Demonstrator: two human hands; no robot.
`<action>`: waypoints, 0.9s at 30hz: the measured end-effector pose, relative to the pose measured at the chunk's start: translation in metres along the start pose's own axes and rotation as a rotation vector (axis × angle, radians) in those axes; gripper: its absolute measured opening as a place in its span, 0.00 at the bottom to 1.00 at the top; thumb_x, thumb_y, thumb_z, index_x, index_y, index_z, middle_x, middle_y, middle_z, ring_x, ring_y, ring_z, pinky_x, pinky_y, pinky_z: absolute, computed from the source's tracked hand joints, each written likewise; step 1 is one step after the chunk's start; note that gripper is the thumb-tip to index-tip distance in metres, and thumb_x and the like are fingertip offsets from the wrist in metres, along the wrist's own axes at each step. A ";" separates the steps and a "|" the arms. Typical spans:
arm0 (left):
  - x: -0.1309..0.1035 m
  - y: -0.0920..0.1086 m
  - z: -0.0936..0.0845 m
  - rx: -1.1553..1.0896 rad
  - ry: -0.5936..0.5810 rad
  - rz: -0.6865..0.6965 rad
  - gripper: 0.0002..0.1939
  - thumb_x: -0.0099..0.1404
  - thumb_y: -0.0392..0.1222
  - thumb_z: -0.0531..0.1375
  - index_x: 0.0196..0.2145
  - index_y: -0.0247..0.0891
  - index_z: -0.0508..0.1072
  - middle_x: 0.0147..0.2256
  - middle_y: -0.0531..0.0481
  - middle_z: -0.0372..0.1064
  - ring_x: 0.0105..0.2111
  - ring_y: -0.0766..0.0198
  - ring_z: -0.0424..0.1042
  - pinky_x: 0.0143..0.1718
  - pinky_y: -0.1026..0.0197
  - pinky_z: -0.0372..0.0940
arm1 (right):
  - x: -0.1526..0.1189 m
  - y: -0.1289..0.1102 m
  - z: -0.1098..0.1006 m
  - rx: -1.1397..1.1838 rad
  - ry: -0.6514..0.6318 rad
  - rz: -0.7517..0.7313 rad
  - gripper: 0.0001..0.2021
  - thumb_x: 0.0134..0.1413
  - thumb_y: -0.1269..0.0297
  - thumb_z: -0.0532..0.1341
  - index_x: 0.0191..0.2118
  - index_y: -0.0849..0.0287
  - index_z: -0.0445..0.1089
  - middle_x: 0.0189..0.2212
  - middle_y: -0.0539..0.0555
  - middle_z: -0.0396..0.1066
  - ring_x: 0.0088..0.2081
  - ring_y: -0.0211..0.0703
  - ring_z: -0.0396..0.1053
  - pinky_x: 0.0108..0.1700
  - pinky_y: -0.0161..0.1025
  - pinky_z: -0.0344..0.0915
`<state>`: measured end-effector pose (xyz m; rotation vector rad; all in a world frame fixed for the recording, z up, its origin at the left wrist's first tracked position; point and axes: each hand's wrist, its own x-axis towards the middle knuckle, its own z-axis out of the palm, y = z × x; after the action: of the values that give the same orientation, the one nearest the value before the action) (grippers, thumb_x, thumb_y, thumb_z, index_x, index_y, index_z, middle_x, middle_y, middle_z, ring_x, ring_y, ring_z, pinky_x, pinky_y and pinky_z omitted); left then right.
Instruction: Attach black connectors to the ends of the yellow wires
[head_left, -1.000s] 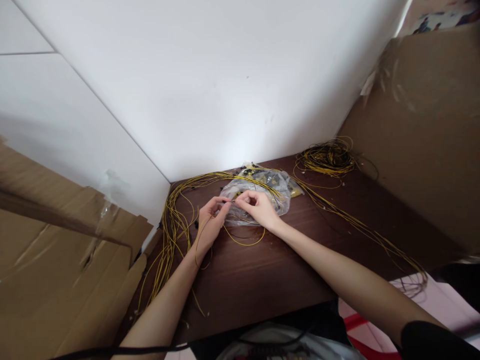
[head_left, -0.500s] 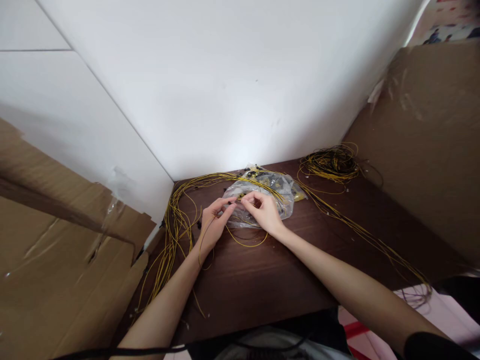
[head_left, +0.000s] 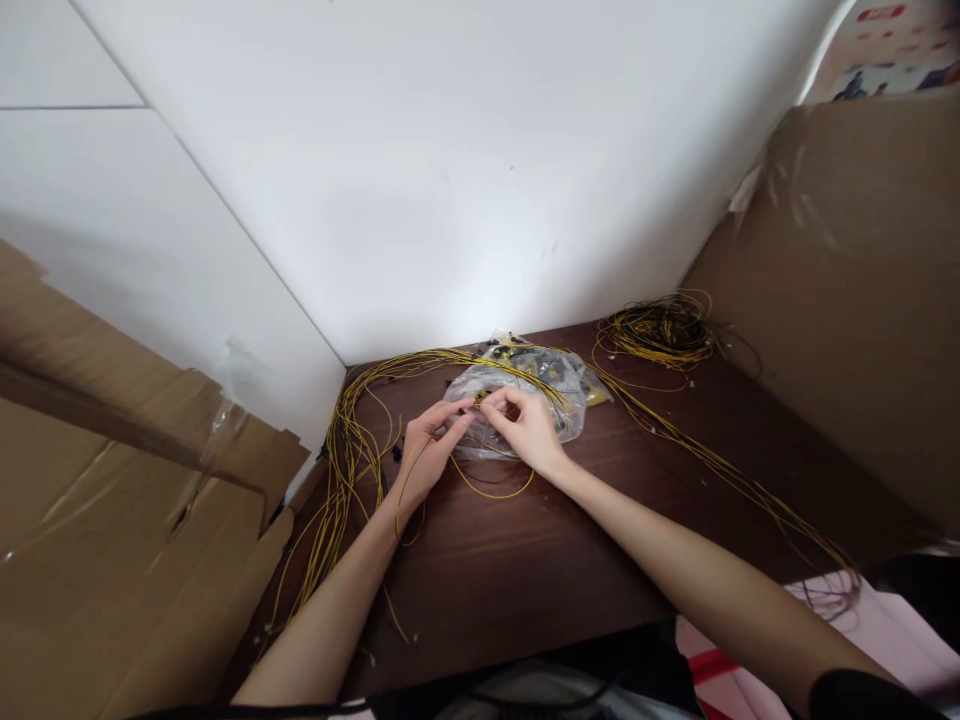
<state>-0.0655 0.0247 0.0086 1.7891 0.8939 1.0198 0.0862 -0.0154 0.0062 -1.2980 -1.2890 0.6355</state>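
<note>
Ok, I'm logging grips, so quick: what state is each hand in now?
Left hand: closed, fingertips on a small dark piece.
Right hand: pinched closed; anything between its fingertips is too small to tell.

A thin yellow wire [head_left: 491,496] hangs in a loose, open curve around the middle of the brown counter [head_left: 517,580]. A tiny dark piece [head_left: 464,410], too small to make out, sits nearer the back edge.

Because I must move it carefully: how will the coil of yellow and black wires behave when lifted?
The coil of wires is probably floppy, since its strands are thin and bend loosely. It may snag or spread, as loops stick out and I see no tie.
</note>
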 end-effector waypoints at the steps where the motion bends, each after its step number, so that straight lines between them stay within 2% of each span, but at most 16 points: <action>1: 0.000 0.001 0.000 0.011 -0.003 0.003 0.14 0.57 0.43 0.59 0.41 0.39 0.76 0.34 0.49 0.71 0.20 0.74 0.57 0.20 0.69 0.54 | 0.000 0.000 0.000 0.001 -0.007 -0.003 0.07 0.49 0.63 0.58 0.27 0.62 0.69 0.22 0.51 0.69 0.24 0.36 0.63 0.27 0.33 0.59; 18: 0.000 0.003 0.000 0.009 0.001 -0.026 0.13 0.57 0.43 0.60 0.40 0.39 0.76 0.27 0.51 0.70 0.17 0.74 0.54 0.18 0.69 0.51 | 0.003 0.004 0.000 0.093 -0.012 0.026 0.08 0.49 0.62 0.58 0.28 0.62 0.69 0.24 0.52 0.70 0.25 0.37 0.64 0.29 0.34 0.61; 27: 0.000 0.003 0.000 0.012 -0.015 -0.002 0.12 0.57 0.42 0.60 0.39 0.40 0.76 0.33 0.50 0.71 0.19 0.74 0.57 0.20 0.69 0.54 | 0.003 0.001 -0.001 0.063 -0.043 0.027 0.08 0.48 0.62 0.59 0.28 0.62 0.70 0.24 0.52 0.71 0.25 0.36 0.64 0.28 0.34 0.59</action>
<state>-0.0647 0.0237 0.0113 1.8031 0.8944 1.0001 0.0886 -0.0130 0.0061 -1.2579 -1.2785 0.7214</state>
